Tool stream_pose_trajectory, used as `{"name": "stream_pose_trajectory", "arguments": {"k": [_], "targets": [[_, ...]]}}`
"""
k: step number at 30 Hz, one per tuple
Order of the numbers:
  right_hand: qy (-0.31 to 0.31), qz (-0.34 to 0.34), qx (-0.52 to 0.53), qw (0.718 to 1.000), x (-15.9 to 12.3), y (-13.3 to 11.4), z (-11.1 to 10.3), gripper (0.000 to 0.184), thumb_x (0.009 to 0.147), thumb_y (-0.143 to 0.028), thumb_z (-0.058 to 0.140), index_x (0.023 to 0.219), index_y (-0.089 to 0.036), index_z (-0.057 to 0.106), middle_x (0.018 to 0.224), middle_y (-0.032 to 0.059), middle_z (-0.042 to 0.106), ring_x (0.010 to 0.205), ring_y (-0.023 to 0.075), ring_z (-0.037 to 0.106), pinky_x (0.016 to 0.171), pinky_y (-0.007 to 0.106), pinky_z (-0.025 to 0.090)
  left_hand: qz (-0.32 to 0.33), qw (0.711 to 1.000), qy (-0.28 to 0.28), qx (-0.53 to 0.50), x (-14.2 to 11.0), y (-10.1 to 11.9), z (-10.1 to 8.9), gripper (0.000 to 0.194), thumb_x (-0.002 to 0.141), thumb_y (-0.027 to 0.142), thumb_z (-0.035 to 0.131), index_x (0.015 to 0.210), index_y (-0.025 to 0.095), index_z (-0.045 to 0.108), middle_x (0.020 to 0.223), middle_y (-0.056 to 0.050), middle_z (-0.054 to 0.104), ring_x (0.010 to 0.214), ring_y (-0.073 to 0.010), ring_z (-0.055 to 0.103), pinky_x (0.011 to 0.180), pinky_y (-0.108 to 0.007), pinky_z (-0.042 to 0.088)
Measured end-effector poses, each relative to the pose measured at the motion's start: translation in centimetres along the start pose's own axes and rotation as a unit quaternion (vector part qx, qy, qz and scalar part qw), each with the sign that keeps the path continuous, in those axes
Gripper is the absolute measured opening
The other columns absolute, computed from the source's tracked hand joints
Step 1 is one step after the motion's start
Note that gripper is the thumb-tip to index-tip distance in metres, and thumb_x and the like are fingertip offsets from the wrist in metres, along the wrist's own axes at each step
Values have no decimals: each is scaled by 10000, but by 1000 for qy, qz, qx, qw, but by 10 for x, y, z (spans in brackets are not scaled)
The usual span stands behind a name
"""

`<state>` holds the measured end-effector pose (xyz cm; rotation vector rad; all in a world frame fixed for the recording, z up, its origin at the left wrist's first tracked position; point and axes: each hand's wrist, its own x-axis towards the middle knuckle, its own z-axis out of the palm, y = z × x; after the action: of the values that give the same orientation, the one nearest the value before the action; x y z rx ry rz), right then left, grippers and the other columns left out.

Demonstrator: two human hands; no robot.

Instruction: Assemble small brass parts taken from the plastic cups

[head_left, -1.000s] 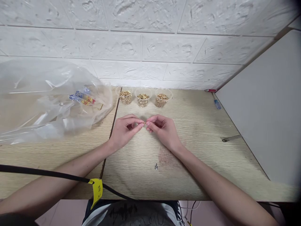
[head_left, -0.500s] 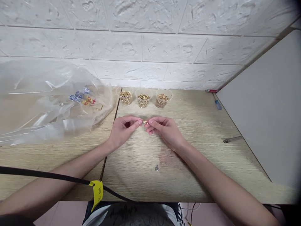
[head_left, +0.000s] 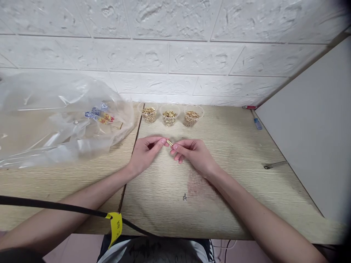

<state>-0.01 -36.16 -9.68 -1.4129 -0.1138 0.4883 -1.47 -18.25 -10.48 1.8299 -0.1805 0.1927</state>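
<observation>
A thin gold-coloured metal pin (head_left: 169, 143) spans the small gap between my hands, tilted down to the right. My left hand (head_left: 147, 151) pinches its left end between thumb and forefinger. At the other end, the thumb and forefinger of my right hand (head_left: 192, 152) close on it, the lower fingers curled loosely beneath. Whether it is one piece or two side by side is too small to tell. Just beyond the hands stand three clear plastic cups, the left cup (head_left: 149, 118), middle cup (head_left: 169, 120) and right cup (head_left: 191, 121), all holding many small gold-coloured pieces.
A big clear plastic bag (head_left: 63, 142) covers the table's left side. A small metal screw-like part (head_left: 184, 197) lies near the front. On the right are a blue-handled tool (head_left: 257, 124), a metal tool (head_left: 270, 166) and a white panel (head_left: 307, 128). A black cable (head_left: 55, 204) crosses my left forearm.
The gold-coloured pin has gone from nearly level to slanting down rightward, and more of it shows. My right hand has shifted slightly down and right; the whole view has moved a little.
</observation>
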Motion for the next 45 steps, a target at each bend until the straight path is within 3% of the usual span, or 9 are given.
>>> {"name": "stream_pose_trajectory", "arguments": {"k": [6,9,14,19,26,38,42,45], "targets": [[-6,57,93,994,0,-3,-2,258,639,-343,838,743,-132,731,730,47,706,560,81,578,495,208,428,54,998,-10,-21,-2,-3,1,307,798,288,700,1088,190,721,882,-42,696,575,-77,482,545,-216,420],[-21,69,104,992,-2,-5,-1,228,654,-322,833,747,-138,736,740,43,711,560,76,578,501,205,430,73,997,-10,-38,-2,-4,1,262,787,260,713,1041,201,739,793,-26,646,573,-73,449,542,-214,404],[-31,69,100,992,-2,-4,-2,205,675,-315,822,729,-136,737,747,46,712,564,72,579,508,202,434,31,998,22,-40,-2,-1,0,170,764,298,731,874,172,762,705,-32,625,626,-106,517,552,-225,414],[-25,76,109,991,-3,-6,-2,209,666,-311,827,727,-133,738,753,49,715,571,73,582,514,201,432,-1,998,29,-47,-1,1,-1,190,727,314,754,842,162,763,601,-4,570,577,-96,496,531,-213,401],[-28,88,109,990,-4,-10,-2,226,692,-321,815,780,-123,752,815,79,734,597,88,611,539,209,455,-40,997,49,-44,0,2,0,212,699,335,767,823,162,768,741,-53,681,661,-128,587,559,-214,433],[-36,82,83,992,-3,-6,-3,216,720,-320,793,795,-123,745,817,85,728,617,105,618,574,242,483,-40,997,45,-39,0,1,1,208,696,340,745,799,160,753,764,-56,689,697,-142,600,561,-221,434],[-49,76,87,992,-3,-6,-3,224,720,-316,789,801,-114,736,804,83,720,628,115,626,584,246,491,10,1000,24,3,3,12,-13,185,733,337,696,767,158,727,738,-41,672,664,-129,572,555,-224,422],[-54,76,82,992,-3,-5,-4,238,718,-321,792,809,-109,734,798,84,715,639,119,627,605,254,502,63,988,63,126,9,28,-44,150,768,304,659,794,176,732,728,-17,650,630,-107,529,554,-221,393]]}}
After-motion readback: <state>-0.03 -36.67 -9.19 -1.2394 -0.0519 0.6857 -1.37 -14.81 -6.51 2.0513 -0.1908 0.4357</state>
